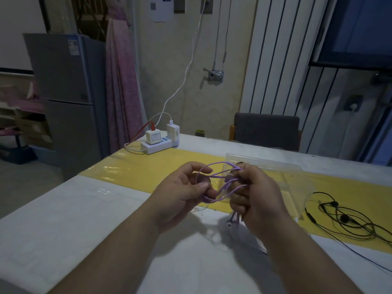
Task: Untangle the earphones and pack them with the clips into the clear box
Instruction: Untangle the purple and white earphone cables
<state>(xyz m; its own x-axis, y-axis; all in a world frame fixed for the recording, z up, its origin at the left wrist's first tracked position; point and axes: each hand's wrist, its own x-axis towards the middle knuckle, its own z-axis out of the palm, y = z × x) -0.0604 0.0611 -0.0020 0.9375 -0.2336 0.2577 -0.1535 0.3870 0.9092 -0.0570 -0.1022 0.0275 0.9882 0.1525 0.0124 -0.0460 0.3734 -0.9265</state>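
Both hands hold the purple earphones (220,183) above the table (84,219): the left hand (184,194) pinches a loop between thumb and fingers, while the right hand (252,194) is closed around the gathered bundle, an earbud dangling beneath it. The cord looks light, limp and snag-prone, best taken near the knots rather than the buds. Just beyond the right hand the clear box (297,177) lies open, contents indiscernible; black earphones (347,219) lie tangled to its right, and no clips can be made out.

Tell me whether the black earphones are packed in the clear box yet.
Not packed. The black earphones lie tangled on the table, outside the clear box.
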